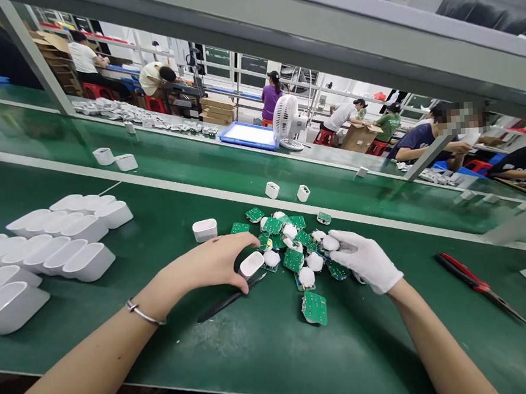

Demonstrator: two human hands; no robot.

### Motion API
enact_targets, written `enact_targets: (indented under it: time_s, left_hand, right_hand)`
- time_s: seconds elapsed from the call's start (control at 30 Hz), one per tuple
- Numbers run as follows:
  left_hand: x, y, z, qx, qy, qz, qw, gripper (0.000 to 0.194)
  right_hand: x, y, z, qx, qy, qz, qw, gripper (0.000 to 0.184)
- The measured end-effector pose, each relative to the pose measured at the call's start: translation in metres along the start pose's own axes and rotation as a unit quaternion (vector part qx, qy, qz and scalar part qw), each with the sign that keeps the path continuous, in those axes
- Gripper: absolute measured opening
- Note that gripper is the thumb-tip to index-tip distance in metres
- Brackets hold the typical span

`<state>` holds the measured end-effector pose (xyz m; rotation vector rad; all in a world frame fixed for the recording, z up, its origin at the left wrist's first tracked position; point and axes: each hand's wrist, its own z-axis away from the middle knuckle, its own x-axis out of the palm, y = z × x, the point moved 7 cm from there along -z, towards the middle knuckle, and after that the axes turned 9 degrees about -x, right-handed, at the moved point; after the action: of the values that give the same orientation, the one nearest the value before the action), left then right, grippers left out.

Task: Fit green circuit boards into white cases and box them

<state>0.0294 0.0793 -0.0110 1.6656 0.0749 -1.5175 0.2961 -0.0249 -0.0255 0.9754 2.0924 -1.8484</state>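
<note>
My left hand point(217, 262) is bare and curls around a small white plastic casing point(251, 264), whose oval opening tilts toward the right. Its other fingers are partly hidden. Below its thumb lies a thin black-handled tool point(223, 307). My right hand point(367, 259), in a white glove, is at the right side of a heap of green circuit boards point(292, 259). Its fingertips close around a circuit board with a round white part point(330, 243). One loose circuit board point(315, 308) lies in front of the heap, and another white casing point(205, 229) stands behind my left hand.
Rows of white casings point(89, 261) stand at the left. Red-handled pliers point(466, 276) lie at the right. Small white parts point(272, 190) sit beyond the bench's pale strip. Farther back are a blue tray point(248, 136), a white fan point(286, 121) and several people working.
</note>
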Motion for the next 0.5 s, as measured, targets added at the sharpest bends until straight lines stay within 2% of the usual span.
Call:
enact_targets:
  time_s: [0.07,0.13,0.23,0.33,0.43,0.5]
  left_hand:
    - [0.001,0.003,-0.001,0.042,-0.018,0.054,0.997,0.075]
    - [0.005,0.005,-0.004,0.069,-0.041,0.091,0.993,0.066]
    - [0.010,0.001,-0.011,0.057,-0.042,0.115,0.991,0.055]
    - [0.009,0.003,-0.014,0.056,0.015,0.128,0.990,0.054]
    - [0.006,0.015,-0.010,0.087,0.083,0.193,0.974,0.057]
    - [0.009,0.024,-0.006,0.098,0.067,0.307,0.944,0.067]
  right_hand:
    - [-0.002,0.004,0.002,0.041,-0.002,-0.041,0.998,0.053]
    - [-0.008,0.004,0.003,0.062,0.024,-0.019,0.998,0.054]
    - [-0.019,-0.009,0.009,0.049,0.102,0.058,0.992,0.052]
    - [-0.018,-0.033,0.020,-0.032,0.162,0.050,0.985,0.050]
    - [0.002,-0.058,0.034,-0.148,0.143,-0.014,0.979,0.047]
    - [0.017,-0.068,0.043,-0.196,0.122,-0.030,0.973,0.043]
